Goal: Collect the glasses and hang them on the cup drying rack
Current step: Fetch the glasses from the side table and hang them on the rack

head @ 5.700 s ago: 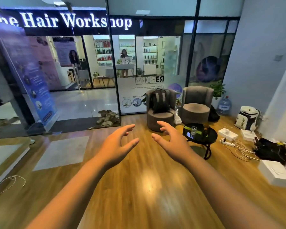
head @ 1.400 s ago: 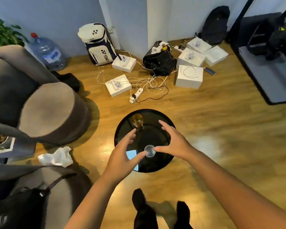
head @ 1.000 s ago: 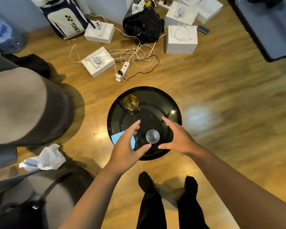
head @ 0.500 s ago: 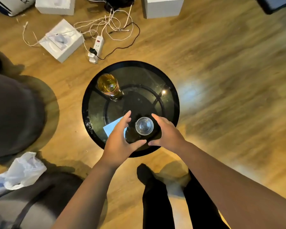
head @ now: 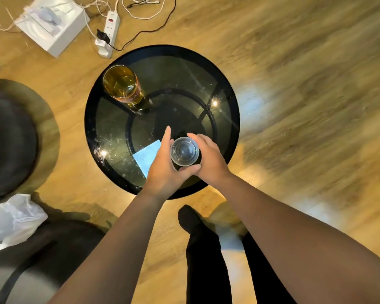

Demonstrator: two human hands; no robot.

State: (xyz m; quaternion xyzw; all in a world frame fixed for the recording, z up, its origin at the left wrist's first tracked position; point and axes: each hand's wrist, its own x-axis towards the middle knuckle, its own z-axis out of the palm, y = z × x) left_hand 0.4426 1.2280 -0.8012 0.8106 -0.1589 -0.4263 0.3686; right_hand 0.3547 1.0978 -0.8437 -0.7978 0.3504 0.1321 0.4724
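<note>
Head view, looking straight down: you stand over a wooden floor [head: 294, 84] with a round black glass tabletop [head: 226, 88] in the middle of it, and a grey armchair [head: 9, 139] off to your left. On the floor beyond the tabletop lie a white box [head: 53, 25] and a power strip [head: 108, 29] with loose cables. At the far left of the tabletop stands a tall glass of amber liquid [head: 122, 85], well apart from your hands. A pale blue card [head: 146, 156] lies flat near the close edge. Your left hand [head: 165, 170] and right hand [head: 208, 159] are together, cupped from both sides round a small clear glass [head: 184, 151] that stands upright near the near rim; the left thumb crosses in front of it. Both hands appear to touch the glass, so you likely have it held. The risk from here is slip: smooth glass pressed between palms rather than fingers could drop onto the glass tabletop if you lift fast. The amber glass is full, so carrying it later could spill. The drying rack is not in view.
</note>
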